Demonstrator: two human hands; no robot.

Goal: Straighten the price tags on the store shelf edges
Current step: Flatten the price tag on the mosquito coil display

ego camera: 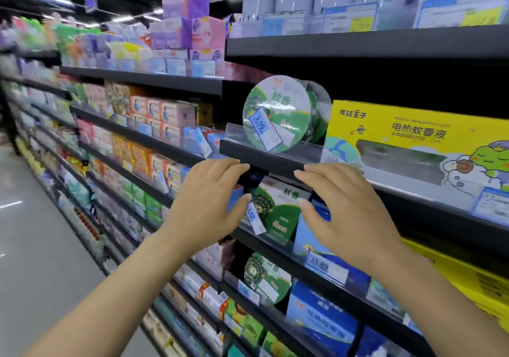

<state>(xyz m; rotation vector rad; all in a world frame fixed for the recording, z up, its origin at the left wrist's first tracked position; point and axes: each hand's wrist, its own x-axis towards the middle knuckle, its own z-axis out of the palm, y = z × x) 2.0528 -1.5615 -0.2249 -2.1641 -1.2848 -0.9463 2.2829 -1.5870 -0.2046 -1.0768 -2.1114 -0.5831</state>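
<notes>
A small white price tag (255,217) leans crookedly on the clear strip of a dark shelf edge (264,242), in front of a green mosquito-coil pack (278,208). My left hand (208,205) hovers just left of it, thumb tip close to the tag, fingers spread and empty. My right hand (344,210) is held to the right of the tag, fingers apart, holding nothing. One shelf up, a tilted "3.50" tag (265,129) leans against a round green pack (278,114). A "15.80" tag (325,268) sits below my right hand.
A large yellow box (418,142) stands on the upper shelf at right. More tags line the top shelf (349,20). Shelves of boxed goods run off to the left, and the aisle floor (33,232) lies at lower left.
</notes>
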